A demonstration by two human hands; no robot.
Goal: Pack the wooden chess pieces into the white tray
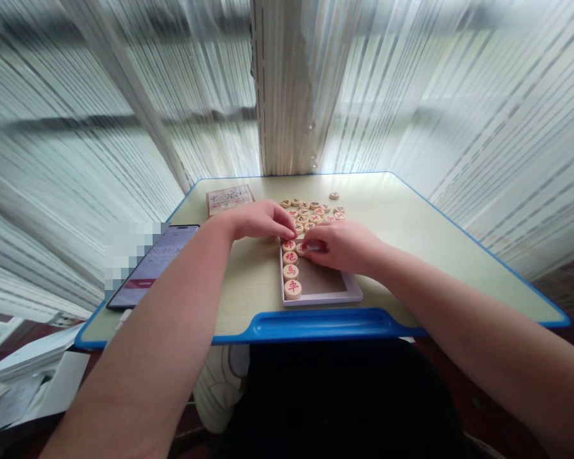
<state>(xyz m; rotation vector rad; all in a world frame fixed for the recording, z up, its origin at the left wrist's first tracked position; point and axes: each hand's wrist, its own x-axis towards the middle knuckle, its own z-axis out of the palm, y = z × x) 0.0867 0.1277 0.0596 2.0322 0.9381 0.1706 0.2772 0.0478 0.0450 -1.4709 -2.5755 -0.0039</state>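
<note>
A shallow white box [325, 297] with a brown bottom lies near the front of the table. Along its left side runs a column of round wooden Chinese chess pieces with red characters, the nearest being a chess piece [293, 289]. My right hand [337, 245] reaches in from the right, its fingers closed on another chess piece [301, 250] at the top of the second column. At the box's far left corner is my left hand [265, 220], fingers drawn together and pointing down. Whatever its fingertips hold there is hidden.
Loose chess pieces [314, 205] with red or black characters spread behind the box, with one single piece [334, 196] farther back. A printed box lid [229, 196] lies at the back left, a phone [155, 268] at the left edge. A blue pen groove [320, 324] lines the table's front.
</note>
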